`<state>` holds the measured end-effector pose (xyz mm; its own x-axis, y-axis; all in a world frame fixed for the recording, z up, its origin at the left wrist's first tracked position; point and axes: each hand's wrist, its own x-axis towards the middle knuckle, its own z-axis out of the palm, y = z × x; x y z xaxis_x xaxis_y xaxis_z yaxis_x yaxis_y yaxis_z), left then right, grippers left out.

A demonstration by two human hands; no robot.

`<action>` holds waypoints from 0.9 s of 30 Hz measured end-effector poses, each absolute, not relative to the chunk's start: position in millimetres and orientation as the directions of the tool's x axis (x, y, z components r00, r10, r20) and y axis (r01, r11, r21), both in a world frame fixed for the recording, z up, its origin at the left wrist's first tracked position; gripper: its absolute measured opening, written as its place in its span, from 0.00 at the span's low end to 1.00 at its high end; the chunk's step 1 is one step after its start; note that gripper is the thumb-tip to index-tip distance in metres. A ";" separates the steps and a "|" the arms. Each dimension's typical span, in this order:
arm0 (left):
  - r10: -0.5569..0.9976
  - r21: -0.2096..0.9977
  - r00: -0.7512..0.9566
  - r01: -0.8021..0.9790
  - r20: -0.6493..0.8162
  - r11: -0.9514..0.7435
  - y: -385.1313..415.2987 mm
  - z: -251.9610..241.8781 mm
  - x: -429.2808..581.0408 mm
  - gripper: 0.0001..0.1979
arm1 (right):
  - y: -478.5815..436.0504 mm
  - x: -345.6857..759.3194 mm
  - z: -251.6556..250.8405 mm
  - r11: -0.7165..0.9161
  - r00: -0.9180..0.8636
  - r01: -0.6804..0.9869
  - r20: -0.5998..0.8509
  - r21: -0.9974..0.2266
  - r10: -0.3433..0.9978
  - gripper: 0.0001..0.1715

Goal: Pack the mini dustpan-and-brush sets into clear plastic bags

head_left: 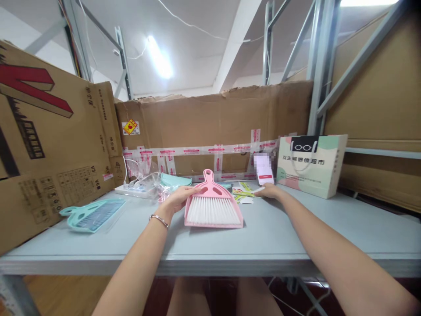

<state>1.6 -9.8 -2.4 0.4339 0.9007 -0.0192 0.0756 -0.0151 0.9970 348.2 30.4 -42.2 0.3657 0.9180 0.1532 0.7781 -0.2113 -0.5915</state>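
A pink dustpan [213, 190] with a white-bristled brush [214, 210] nested in it stands upright on the grey table, facing me. My left hand [179, 198] grips it by its left edge. To the right, the fingers of my right hand [269, 191] are closed at the end of a thin green-and-white label strip [258, 191]. More green-and-white labels [242, 188] lie just left of that hand. Directly behind it a phone [264, 168] leans upright, its screen lit. A mint-green dustpan and brush set [94, 215] lies at the left in clear plastic.
A large carton [213, 118] walls off the back, and another carton [55, 145] stands at the left. A paper bag [309, 169] is at the right. A power strip [134, 189], plastic wrapping and another mint-green piece [176, 180] lie behind my left hand. Metal posts frame the table [263, 239].
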 end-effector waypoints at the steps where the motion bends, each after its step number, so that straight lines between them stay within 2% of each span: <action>1: 0.899 0.998 0.437 0.059 -0.019 -0.007 -9.3 -2.8 1.6 0.18 | 28.6 346.7 -37.4 -0.198 0.376 0.772 0.183 -0.604 0.908 0.12; 4: 0.897 1.000 0.442 0.008 0.008 -0.013 -6.2 -5.1 0.5 0.18 | 19.1 337.0 -14.4 -0.119 0.399 0.764 0.320 -0.634 0.860 0.07; 6: 0.907 1.000 0.420 0.006 0.021 -0.026 -4.3 -7.6 -0.6 0.18 | 6.6 325.1 5.0 0.054 0.371 0.690 0.417 -0.722 0.830 0.07; 7: 0.915 0.999 0.403 0.018 0.026 -0.037 -3.7 -9.0 -0.9 0.18 | -1.7 317.8 14.2 0.210 0.334 0.571 0.459 -0.793 0.823 0.08; 9: 0.926 0.997 0.376 0.047 0.043 -0.065 -3.4 -11.7 -0.3 0.16 | -20.7 301.2 28.4 0.490 0.192 0.188 0.521 -0.851 0.832 0.13; 11: 0.930 0.994 0.362 0.056 0.069 -0.095 -3.6 -13.6 1.8 0.15 | -38.2 282.9 33.8 0.526 0.004 -0.135 0.530 -0.840 0.848 0.18; 13: 0.930 0.991 0.350 0.031 0.109 -0.128 -3.5 -14.2 4.8 0.15 | -49.3 263.3 29.7 0.424 -0.206 -0.244 0.474 -0.872 0.856 0.21; 15: 0.931 0.985 0.323 -0.028 0.172 -0.172 -2.5 -13.8 8.0 0.17 | -51.8 243.0 18.6 0.342 -0.349 -0.192 0.390 -0.920 0.852 0.21; 16: 0.934 0.979 0.293 -0.065 0.203 -0.193 -1.8 -13.3 9.5 0.18 | -50.6 233.0 11.8 0.328 -0.358 -0.137 0.356 -0.935 0.863 0.20; 18: 0.950 0.967 0.200 -0.135 0.239 -0.215 -0.4 -11.9 12.2 0.19 | -45.7 215.1 -1.1 0.343 -0.255 -0.028 0.339 -0.939 0.906 0.18; 21: 0.969 0.952 0.060 -0.211 0.238 -0.221 -0.2 -9.3 15.1 0.21 | -40.4 197.0 -12.4 0.402 -0.065 0.057 0.399 -0.914 0.915 0.16; 24: 0.955 0.932 0.064 -0.248 0.288 -0.264 -3.8 -5.9 16.0 0.23 | -40.8 190.9 -14.3 0.457 0.002 0.080 0.459 -0.886 0.888 0.15; 27: 0.922 0.920 0.136 -0.208 0.362 -0.331 -9.4 -3.3 15.5 0.26 | -41.1 191.5 -14.7 0.477 0.057 0.095 0.483 -0.874 0.874 0.16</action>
<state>15.5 -9.4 -3.3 0.1357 0.9222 0.3622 -0.2081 -0.3309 0.9204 191.5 -41.1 -14.7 0.0573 0.8737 0.4831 0.0949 0.4769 -0.8738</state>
